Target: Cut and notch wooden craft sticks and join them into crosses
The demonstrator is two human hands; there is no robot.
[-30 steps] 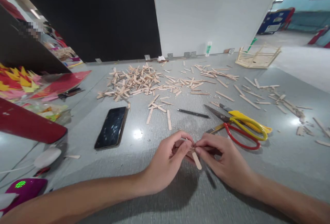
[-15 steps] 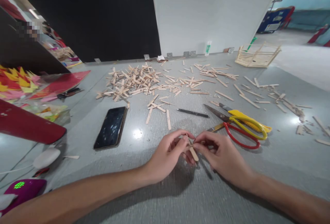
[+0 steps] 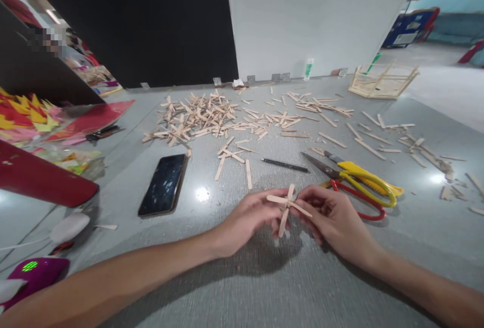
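Note:
A small cross of wooden craft sticks (image 3: 287,206) is held just above the table, its arms spread outward and facing up. My right hand (image 3: 335,214) pinches it near the right arm, thumb against forefinger. From the other side my left hand (image 3: 251,222) supports it, fingers curled behind the sticks and partly hidden by them. Beyond my right hand lie scissors (image 3: 361,182) with one yellow and one red handle, overlapping a yellow cutter (image 3: 370,183). A black pen (image 3: 284,165) rests ahead of my hands, close to a loose craft stick (image 3: 248,174).
Left of my hands is a phone (image 3: 163,185). A pile of stick crosses (image 3: 196,116) and scattered sticks spread behind. A stick frame (image 3: 381,83) stands far right, a glue tube (image 3: 308,69) by the upright board (image 3: 310,20). A red cylinder (image 3: 45,177) lies left.
The stick cross has turned so all its arms now face up between my hands. My left fingers have straightened somewhat, and my right hand grips one arm. The camera view shifted slightly.

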